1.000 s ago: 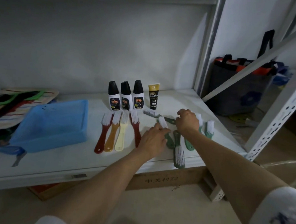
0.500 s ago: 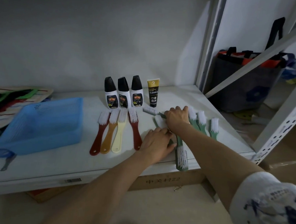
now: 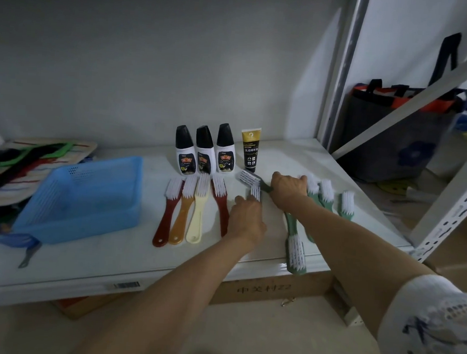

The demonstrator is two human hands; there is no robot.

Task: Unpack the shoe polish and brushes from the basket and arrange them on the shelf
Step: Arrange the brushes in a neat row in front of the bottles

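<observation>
Dim storage corner: white metal shelf (image 3: 88, 266) against a grey wall, a dark tote bag (image 3: 390, 138) on the floor beyond the upright. The blue basket (image 3: 87, 194), mesh-walled plastic, sits well to the left of both hands and looks empty, so unpacking appears finished; arranging remains. Since a second ago the right hand (image 3: 288, 189) has slid toward the back of the shelf, and three green brushes (image 3: 326, 195) now lie side by side just right of it, bristles pointing away, where they were bunched under the hand before. That hand is closed over the dark handle of a crossed brush (image 3: 250, 179) whose white bristles stick out to its left. The left hand (image 3: 247, 219) lies palm-down on another brush (image 3: 255, 192); whether it actually grips or only presses, cannot tell. Below the right wrist one green brush (image 3: 293, 247) lies reversed, bristles at the shelf edge, not yet aligned. Left of the left hand: four slim glossy handles, red, amber, cream, red (image 3: 194, 210), stiff white tufts. Behind them three smooth white bottles (image 3: 203, 152) with black caps and a black-and-gold tube (image 3: 250, 150), upright.
</observation>
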